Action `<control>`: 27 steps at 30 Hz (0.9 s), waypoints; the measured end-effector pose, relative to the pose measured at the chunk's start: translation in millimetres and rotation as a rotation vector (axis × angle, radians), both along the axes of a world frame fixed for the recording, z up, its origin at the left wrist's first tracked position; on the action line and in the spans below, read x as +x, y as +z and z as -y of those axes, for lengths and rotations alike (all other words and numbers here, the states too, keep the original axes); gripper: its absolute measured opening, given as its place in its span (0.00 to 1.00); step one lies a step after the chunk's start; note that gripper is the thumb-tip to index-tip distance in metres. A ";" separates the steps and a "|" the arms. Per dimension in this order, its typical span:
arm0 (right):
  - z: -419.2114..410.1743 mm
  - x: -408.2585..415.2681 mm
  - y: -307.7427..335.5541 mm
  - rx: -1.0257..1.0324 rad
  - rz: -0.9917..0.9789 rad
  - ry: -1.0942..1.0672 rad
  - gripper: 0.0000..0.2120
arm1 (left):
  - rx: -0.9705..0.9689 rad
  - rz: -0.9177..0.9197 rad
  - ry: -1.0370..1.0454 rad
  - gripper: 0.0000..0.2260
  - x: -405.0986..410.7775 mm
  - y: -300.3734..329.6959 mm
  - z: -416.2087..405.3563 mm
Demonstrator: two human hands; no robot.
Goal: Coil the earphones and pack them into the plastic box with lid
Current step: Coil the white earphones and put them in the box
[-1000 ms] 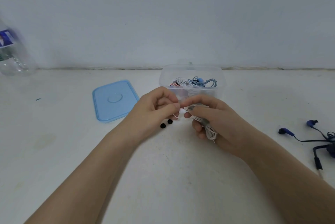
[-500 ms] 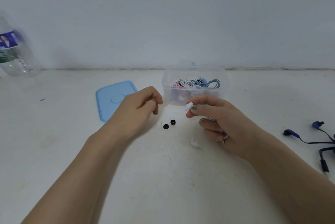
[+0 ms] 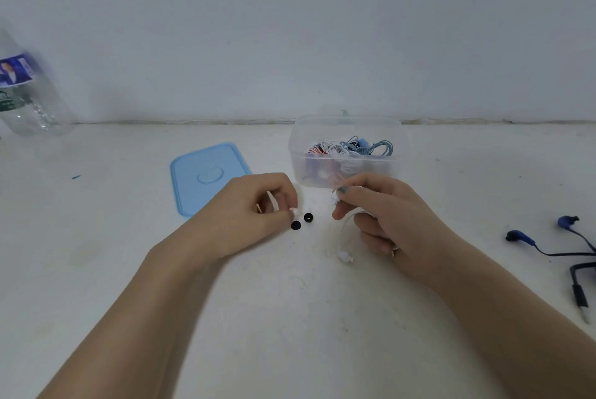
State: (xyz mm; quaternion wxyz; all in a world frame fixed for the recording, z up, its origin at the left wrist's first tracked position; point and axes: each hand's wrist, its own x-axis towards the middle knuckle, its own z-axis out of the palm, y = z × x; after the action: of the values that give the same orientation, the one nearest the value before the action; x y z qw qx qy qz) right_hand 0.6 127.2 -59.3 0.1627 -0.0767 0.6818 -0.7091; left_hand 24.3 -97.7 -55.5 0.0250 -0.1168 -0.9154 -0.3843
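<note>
Nearest, my right hand (image 3: pixel 387 221) grasps the white earphones (image 3: pixel 346 256), one bud dangling; my left hand (image 3: pixel 258 208) pinches a small white piece; the cord looks light, limp, tangle-prone, so I'd hold the bundled loops; beyond, the box (image 3: pixel 345 153) stands open.

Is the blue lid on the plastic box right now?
No, the blue lid lies flat on the table to the left of the plastic box, which stands open with coiled earphones inside.
</note>
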 end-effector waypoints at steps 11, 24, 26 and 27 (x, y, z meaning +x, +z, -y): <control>1.4 -1.1 -3.5 -0.022 -0.017 0.002 0.06 | 0.271 -0.023 -0.049 0.08 2.4 -7.3 -29.9; 1.6 -0.3 -4.7 0.019 -0.080 0.026 0.05 | 0.337 -0.035 -0.019 0.08 0.3 -10.0 -29.3; 1.4 -0.2 -4.6 0.009 -0.072 0.019 0.05 | 0.334 -0.027 -0.027 0.07 0.0 -10.3 -29.0; 1.6 -0.3 -4.4 0.008 -0.068 0.016 0.05 | 0.330 -0.024 -0.029 0.07 -0.1 -10.2 -29.0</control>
State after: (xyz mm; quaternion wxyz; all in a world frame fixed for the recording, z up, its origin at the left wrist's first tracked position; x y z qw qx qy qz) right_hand 0.3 125.6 -63.7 0.1453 -0.1054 0.6891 -0.7021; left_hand 24.1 -68.7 -65.6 0.0493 -0.1290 -0.8378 -0.5282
